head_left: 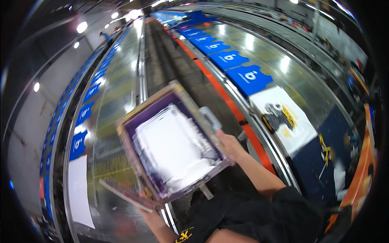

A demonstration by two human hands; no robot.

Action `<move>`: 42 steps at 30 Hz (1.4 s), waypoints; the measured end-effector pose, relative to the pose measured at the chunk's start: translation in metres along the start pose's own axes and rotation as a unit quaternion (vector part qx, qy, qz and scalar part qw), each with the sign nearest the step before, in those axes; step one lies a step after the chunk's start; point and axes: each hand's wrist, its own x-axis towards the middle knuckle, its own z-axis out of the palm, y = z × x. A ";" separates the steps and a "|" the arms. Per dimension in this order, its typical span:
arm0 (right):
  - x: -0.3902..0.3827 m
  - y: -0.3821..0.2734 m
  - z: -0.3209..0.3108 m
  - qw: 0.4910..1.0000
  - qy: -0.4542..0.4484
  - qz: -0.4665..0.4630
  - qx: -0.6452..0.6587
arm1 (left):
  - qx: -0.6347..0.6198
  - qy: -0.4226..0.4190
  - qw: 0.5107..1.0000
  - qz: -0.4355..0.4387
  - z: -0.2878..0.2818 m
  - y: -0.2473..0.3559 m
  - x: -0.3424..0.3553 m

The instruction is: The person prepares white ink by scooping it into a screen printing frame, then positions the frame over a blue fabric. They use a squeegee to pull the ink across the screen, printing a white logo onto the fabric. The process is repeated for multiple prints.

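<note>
A wooden-edged screen printing frame (pixel 129 150) is held tilted in front of me, over the aisle between two long tables. Inside its purple border lies a mesh thickly smeared with white ink (pixel 166 141). My right hand (pixel 230 146) grips the frame's right edge, just below a pale grey handle-like piece (pixel 210 118). At the lower left corner, my left hand (pixel 150 210) closes round a long, flat squeegee (pixel 125 196) that sticks out to the left. Its fingers are partly hidden and blurred, close against the frame.
Blue cut fabric pieces with white prints (pixel 248 77) lie along the right table; others (pixel 84 113) line the left one. A white sheet with grey and yellow stains (pixel 298 133) covers part of the right table. An orange rail (pixel 219 90) edges the aisle. White fabric (pixel 79 190) lies at left.
</note>
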 end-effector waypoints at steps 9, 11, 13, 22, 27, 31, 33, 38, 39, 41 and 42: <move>0.139 -0.013 -0.071 0.985 0.125 0.063 0.098 | -0.013 -0.082 0.993 -0.085 0.189 0.009 0.154; 0.177 -0.016 -0.085 0.986 0.094 0.089 0.102 | -0.033 -0.081 0.989 -0.122 0.253 0.013 0.151; 0.200 -0.035 -0.069 0.987 0.039 0.104 0.120 | -0.048 -0.069 0.985 -0.149 0.273 0.023 0.168; 0.432 -0.099 -0.012 0.979 -0.151 0.138 0.019 | -0.063 0.067 0.995 0.028 0.312 0.028 0.198; 0.478 -0.097 0.136 0.937 -0.322 0.122 -0.059 | -0.162 0.190 0.963 0.101 0.235 0.041 0.181; 0.480 -0.067 0.281 0.867 -0.442 0.221 -0.058 | -0.257 0.339 0.885 0.189 0.158 0.048 0.166; 0.472 -0.041 0.337 0.840 -0.483 0.227 -0.094 | -0.286 0.410 0.833 0.238 0.141 0.055 0.152; 0.447 0.036 0.448 0.792 -0.547 0.190 -0.191 | -0.256 0.447 0.795 0.322 0.095 0.053 0.120; 0.430 0.045 0.461 0.792 -0.548 0.169 -0.208 | -0.247 0.441 0.802 0.318 0.080 0.041 0.113; 0.422 0.060 0.466 0.790 -0.546 0.128 -0.248 | -0.233 0.429 0.818 0.305 0.050 0.013 0.101; 0.419 0.069 0.469 0.790 -0.542 0.107 -0.265 | -0.248 0.426 0.813 0.309 0.039 0.008 0.103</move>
